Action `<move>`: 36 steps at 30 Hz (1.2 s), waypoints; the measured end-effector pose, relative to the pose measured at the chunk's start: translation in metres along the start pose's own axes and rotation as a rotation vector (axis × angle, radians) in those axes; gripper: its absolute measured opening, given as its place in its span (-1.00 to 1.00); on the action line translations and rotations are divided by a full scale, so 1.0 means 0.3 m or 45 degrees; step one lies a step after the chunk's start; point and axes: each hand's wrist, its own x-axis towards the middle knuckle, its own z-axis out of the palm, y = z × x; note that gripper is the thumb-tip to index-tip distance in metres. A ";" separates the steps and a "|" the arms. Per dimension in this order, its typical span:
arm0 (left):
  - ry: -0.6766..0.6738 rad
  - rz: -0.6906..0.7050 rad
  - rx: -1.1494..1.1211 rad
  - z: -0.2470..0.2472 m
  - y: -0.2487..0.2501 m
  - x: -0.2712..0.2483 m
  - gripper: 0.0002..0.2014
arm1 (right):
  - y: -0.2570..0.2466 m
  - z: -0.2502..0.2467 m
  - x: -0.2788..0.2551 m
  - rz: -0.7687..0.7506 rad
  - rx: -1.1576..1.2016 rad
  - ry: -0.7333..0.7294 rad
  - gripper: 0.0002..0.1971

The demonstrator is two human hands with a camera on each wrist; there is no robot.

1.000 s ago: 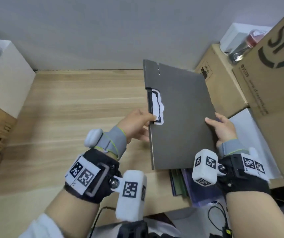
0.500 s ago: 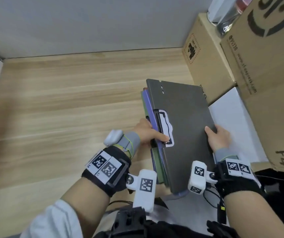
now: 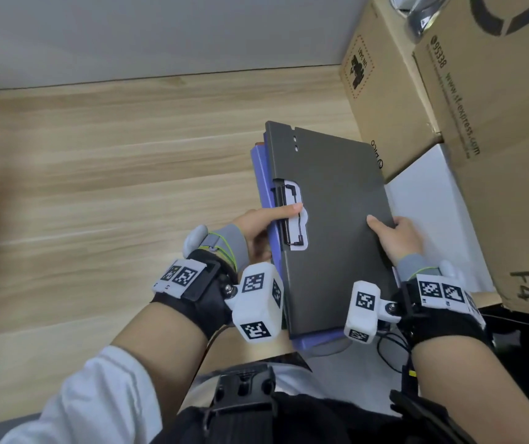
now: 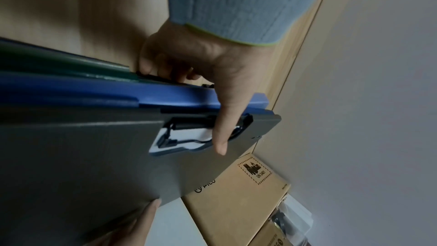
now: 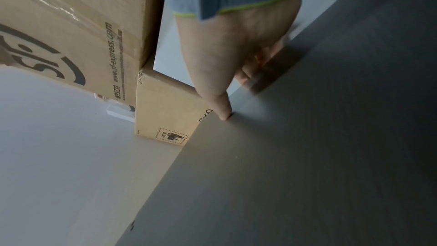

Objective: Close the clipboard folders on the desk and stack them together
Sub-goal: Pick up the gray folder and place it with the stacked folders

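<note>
While both hands grip it from opposite edges, the grey clipboard folder (image 3: 330, 219) lies closed on top of a blue folder (image 3: 269, 193) in the centre right of the head view, above the wooden desk (image 3: 112, 193). The left hand (image 3: 256, 229) pinches the stack's left edge, thumb across the clip (image 3: 292, 216), fingers curled underneath. The right hand (image 3: 394, 238) clasps the right edge, thumb on top. Cardboard boxes (image 3: 385, 91) fill the upper right.

wall (image 3: 160, 33) — plain grey | desk (image 3: 96, 187) — light wood | cardboard boxes (image 3: 497, 123) right
</note>
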 end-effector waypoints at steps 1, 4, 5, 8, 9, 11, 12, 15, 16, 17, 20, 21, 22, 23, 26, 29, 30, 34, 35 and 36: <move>0.008 -0.006 -0.016 -0.006 -0.003 0.011 -0.80 | 0.004 -0.006 0.003 -0.010 0.051 -0.014 -0.43; 0.022 -0.005 0.009 -0.025 -0.018 0.037 -0.77 | 0.018 -0.021 0.005 -0.041 0.218 -0.070 -0.72; 0.037 0.000 0.024 -0.030 -0.024 0.046 -0.73 | 0.022 -0.025 0.003 -0.036 0.261 -0.078 -0.79; 0.050 0.038 0.096 -0.031 -0.032 0.057 -0.55 | 0.026 -0.031 0.008 -0.008 0.387 -0.078 -0.85; 0.050 0.052 0.118 -0.031 -0.034 0.059 -0.45 | 0.020 -0.033 0.008 0.000 0.438 -0.084 -0.90; 0.042 0.077 0.122 -0.033 -0.039 0.060 -0.35 | 0.007 -0.040 0.000 0.013 0.546 -0.083 -0.93; 0.039 0.084 0.122 -0.035 -0.038 0.061 -0.35 | 0.001 -0.042 -0.003 0.031 0.606 -0.076 -0.93; 0.025 0.076 0.144 -0.039 -0.036 0.064 -0.32 | -0.002 -0.042 0.010 0.129 0.731 -0.080 -0.90; 0.011 0.076 0.161 -0.039 -0.037 0.064 -0.29 | 0.000 -0.041 0.018 0.157 0.753 -0.077 -0.88; 0.001 0.077 0.177 -0.041 -0.037 0.066 -0.27 | 0.005 -0.038 0.033 0.180 0.763 -0.077 -0.83; -0.001 0.102 0.180 -0.056 -0.039 0.069 -0.47 | 0.027 -0.020 0.070 0.232 0.751 -0.092 -0.61; 0.012 0.112 0.172 -0.065 -0.043 0.072 -0.58 | 0.033 -0.012 0.073 0.258 0.749 -0.096 -0.51; 0.026 0.120 0.169 -0.075 -0.048 0.074 -0.67 | 0.038 -0.004 0.071 0.275 0.748 -0.099 -0.42; 0.032 0.127 0.170 -0.085 -0.051 0.074 -0.72 | 0.044 0.006 0.066 0.281 0.743 -0.115 -0.35; 0.011 0.148 0.186 -0.107 -0.056 0.064 -0.65 | 0.052 0.021 0.047 0.292 0.763 -0.148 -0.20; -0.024 0.131 0.157 -0.127 -0.048 0.050 -0.62 | 0.024 0.022 0.012 0.290 0.818 -0.209 -0.24; -0.037 0.131 0.141 -0.138 -0.048 0.040 -0.65 | 0.007 0.027 -0.001 0.283 0.832 -0.228 -0.27; -0.089 0.200 0.075 -0.186 -0.045 -0.015 -0.74 | -0.053 0.068 -0.029 0.206 0.856 -0.227 0.07; -0.097 0.246 0.078 -0.201 -0.037 -0.037 -0.75 | -0.068 0.078 -0.041 0.170 0.873 -0.215 0.20; -0.097 0.302 0.097 -0.218 -0.022 -0.061 -0.72 | -0.097 0.082 -0.060 0.107 0.888 -0.214 0.27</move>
